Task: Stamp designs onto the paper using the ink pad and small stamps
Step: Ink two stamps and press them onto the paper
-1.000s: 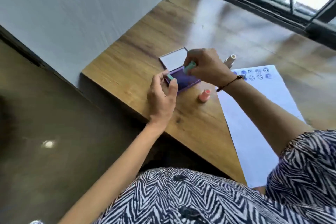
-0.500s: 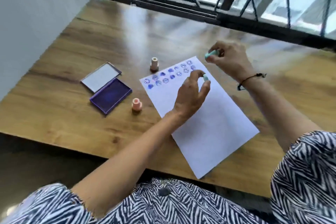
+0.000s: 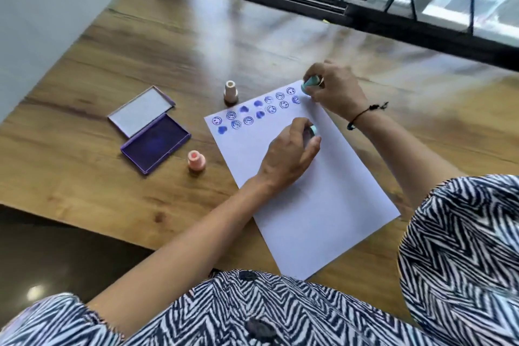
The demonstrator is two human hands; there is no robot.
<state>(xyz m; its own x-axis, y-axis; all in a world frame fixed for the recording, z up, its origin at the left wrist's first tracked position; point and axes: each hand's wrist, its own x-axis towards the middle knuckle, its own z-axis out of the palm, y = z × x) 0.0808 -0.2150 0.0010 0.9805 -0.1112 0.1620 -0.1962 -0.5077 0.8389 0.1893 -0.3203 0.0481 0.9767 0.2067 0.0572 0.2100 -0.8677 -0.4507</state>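
A white sheet of paper point(image 3: 317, 205) lies on the wooden table, with two rows of blue stamped faces and hearts point(image 3: 252, 111) along its far edge. My right hand point(image 3: 334, 90) grips a small teal stamp point(image 3: 309, 84) at the paper's far corner, at the end of the rows. My left hand point(image 3: 289, 154) holds a second teal stamp point(image 3: 312, 130) over the paper just below the rows. The open purple ink pad point(image 3: 156, 146), with its lid point(image 3: 140, 111) folded back, sits to the left of the paper.
A beige stamp point(image 3: 230, 92) stands upright by the paper's far left corner. A pink stamp point(image 3: 196, 161) stands between the ink pad and the paper. Black window bars point(image 3: 365, 8) run along the far table edge; a wall is on the left.
Both hands left the ink pad and carried their teal stamps right to the paper. Since half a second ago the right hand has come down onto the paper's far corner.
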